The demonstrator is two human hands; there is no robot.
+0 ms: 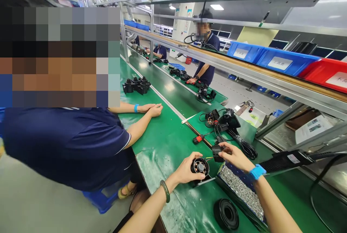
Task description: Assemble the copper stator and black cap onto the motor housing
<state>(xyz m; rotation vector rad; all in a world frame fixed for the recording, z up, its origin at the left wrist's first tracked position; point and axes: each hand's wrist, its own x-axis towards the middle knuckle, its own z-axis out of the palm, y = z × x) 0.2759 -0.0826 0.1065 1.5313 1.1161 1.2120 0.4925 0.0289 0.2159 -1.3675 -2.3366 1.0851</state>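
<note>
My left hand (187,169) is wrapped round a small electric motor (200,168), a round black housing whose open face shows copper windings and a grey centre. Thin yellowish wires run from the motor to a small black box-shaped part (217,153), which my right hand (233,156) pinches by its right side. Below my right hand stands a dark bin (241,191) filled with many small silvery screws or pins. A black ring-shaped part (226,214) lies on the green bench near the bin. Part of the motor is hidden by my left fingers.
Beyond my hands lie black cables (244,145) and a red-tipped connector (198,139). A black tool (287,160) lies at right. Another person (67,146) sits close at left, forearms on the bench (162,139). Blue bins (287,61) and a red bin (328,73) line the shelf above.
</note>
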